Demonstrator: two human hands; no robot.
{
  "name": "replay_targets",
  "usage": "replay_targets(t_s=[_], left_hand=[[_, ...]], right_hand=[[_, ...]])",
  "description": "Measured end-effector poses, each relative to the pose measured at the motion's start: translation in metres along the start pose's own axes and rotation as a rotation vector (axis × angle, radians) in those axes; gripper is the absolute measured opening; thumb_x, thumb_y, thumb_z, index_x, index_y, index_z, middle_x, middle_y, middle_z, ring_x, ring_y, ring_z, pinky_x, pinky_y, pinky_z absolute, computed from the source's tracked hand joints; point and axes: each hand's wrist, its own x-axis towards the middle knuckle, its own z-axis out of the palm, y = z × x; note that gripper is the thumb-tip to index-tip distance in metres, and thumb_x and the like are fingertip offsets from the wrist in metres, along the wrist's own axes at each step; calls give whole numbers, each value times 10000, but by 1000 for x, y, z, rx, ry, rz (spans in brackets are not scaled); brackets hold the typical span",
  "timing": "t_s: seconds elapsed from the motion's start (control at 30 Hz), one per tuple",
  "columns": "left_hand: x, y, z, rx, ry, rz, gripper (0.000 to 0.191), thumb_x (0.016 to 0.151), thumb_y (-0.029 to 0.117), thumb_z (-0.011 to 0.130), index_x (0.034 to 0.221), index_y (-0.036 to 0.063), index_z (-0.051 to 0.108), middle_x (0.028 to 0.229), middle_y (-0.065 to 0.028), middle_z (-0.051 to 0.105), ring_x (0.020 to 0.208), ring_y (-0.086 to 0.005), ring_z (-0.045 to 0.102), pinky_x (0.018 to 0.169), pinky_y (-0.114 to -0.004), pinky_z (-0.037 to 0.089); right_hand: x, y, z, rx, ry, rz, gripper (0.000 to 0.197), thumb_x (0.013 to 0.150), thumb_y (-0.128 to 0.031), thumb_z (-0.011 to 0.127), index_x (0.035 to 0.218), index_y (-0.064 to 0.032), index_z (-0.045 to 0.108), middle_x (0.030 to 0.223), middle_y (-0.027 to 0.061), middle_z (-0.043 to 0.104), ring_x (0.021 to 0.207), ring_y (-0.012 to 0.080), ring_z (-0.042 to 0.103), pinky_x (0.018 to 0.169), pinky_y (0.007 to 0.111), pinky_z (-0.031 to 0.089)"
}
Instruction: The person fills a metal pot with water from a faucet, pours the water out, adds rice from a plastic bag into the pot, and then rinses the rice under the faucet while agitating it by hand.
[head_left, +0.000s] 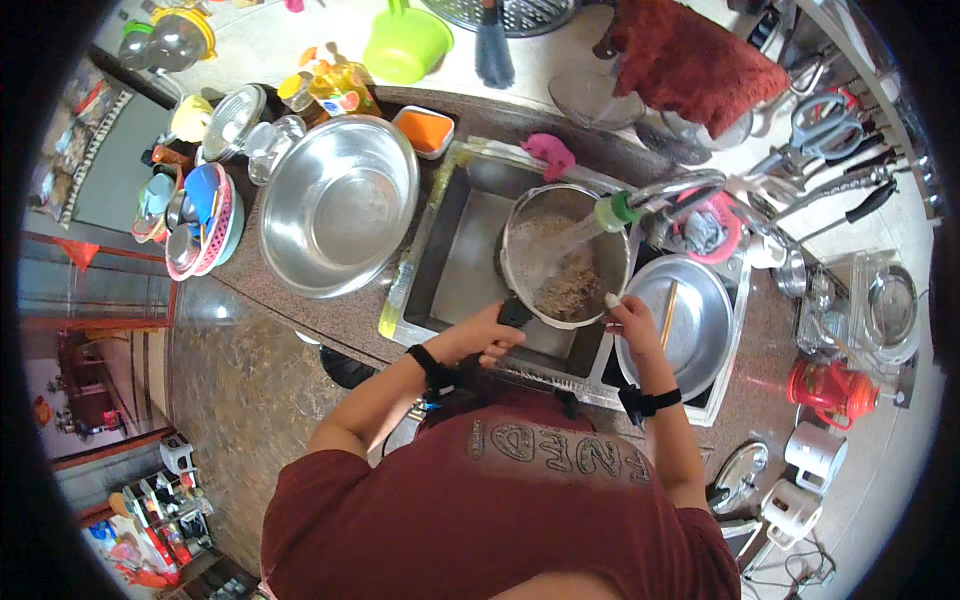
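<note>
Over the sink basin (472, 247) a metal pot (516, 289) holds brownish, grain-like bits (566, 289) in cloudy water. Water runs into it from a faucet with a green nozzle (616, 212). My left hand (491, 334) is closed around the pot's black handle (514, 312). At the pot's right rim is my right hand (631, 319), with a small whitish thing (613, 300) at its fingertips; what that is I cannot tell. Beside this hand, a wide metal basin (705, 330) with wooden chopsticks (669, 307) inside rests over the right part of the sink.
A large steel bowl (341, 206) stands on the counter left of the sink, near an orange sponge (424, 131) in a tray. A pink cloth (549, 154) lies on the sink's back edge. Farther right are a red thermos jug (832, 391) and two white appliances (816, 454).
</note>
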Motion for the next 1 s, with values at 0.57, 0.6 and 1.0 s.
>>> replay_targets(t_s=[0.57, 0.6, 1.0], left_hand=[[5, 5, -4, 15, 95, 51, 389, 859, 61, 627, 1169, 78, 394, 605, 34, 395, 416, -47, 341, 361, -224, 290], [-1, 9, 0, 73, 106, 62, 454, 858, 58, 627, 1236, 74, 375, 616, 29, 402, 419, -51, 348, 364, -227, 297], [-22, 9, -19, 167, 138, 147, 611, 839, 79, 650, 1358, 81, 329, 561, 35, 393, 393, -69, 375, 369, -239, 322]], right_hand=[[17, -2, 13, -34, -58, -114, 242, 914, -263, 676, 938, -47, 570, 822, 22, 623, 720, 103, 618, 610, 235, 494], [13, 4, 14, -41, -76, -95, 248, 910, -270, 681, 944, -49, 573, 826, 21, 621, 717, 103, 615, 609, 232, 494], [11, -8, 31, 55, -187, -128, 222, 930, -253, 643, 1037, -64, 598, 920, 17, 632, 798, 109, 613, 687, 254, 484]])
